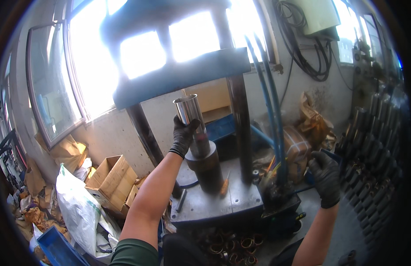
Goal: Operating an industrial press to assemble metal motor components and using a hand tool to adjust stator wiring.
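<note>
My left hand (184, 135), in a black glove, grips a shiny metal tube (189, 111) that stands upright on a dark round die (207, 166) on the press table (214, 204). The tube's top is open and leans slightly left. My right hand (326, 176), also gloved, is closed around a blue lever handle (331, 156) at the right side of the press. A blue crosshead (179, 75) of the press hangs above the tube between two dark columns.
Blue hoses (274, 115) run down beside the right column. An open cardboard box (110, 179) and a white sack (79, 208) lie at the left. Rows of metal tubes (374, 146) are stacked at the right. Metal rings (232, 246) lie under the press.
</note>
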The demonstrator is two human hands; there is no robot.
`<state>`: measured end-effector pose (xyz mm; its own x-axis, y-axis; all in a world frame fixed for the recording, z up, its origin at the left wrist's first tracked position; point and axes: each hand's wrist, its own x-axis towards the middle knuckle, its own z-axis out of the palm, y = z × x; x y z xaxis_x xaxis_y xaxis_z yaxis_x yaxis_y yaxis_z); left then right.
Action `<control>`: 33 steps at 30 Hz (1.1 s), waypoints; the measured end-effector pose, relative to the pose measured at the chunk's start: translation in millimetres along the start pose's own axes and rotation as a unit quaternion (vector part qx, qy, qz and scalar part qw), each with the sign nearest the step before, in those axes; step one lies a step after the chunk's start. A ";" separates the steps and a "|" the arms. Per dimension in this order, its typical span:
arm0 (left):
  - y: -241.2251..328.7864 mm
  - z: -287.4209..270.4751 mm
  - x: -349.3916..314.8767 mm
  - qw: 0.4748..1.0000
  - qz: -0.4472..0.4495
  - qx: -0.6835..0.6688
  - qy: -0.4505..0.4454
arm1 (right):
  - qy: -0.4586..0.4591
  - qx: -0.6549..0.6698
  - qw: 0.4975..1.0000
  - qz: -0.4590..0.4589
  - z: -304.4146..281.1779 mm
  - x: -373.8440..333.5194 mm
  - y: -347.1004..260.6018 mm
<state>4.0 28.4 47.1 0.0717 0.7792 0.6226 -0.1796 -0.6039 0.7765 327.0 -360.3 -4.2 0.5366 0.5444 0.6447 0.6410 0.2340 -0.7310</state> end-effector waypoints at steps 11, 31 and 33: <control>-7.5 4.7 -3.3 0.999 0.025 0.019 0.011 | -0.033 -0.037 0.999 -0.016 -7.1 -6.1 -3.8; -52.6 19.0 -41.3 0.988 -0.021 0.153 0.014 | -0.460 -0.314 0.830 0.017 -87.3 -65.5 -6.4; -72.9 8.8 -36.5 0.990 -0.021 0.141 0.019 | -0.479 -0.307 0.821 0.056 -75.2 -59.7 -11.4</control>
<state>23.1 42.5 -31.5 0.0351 0.8077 0.5886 0.1050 -0.5887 0.8015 328.9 -456.0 -17.6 0.1223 0.9870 -0.1047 0.9303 -0.1508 -0.3345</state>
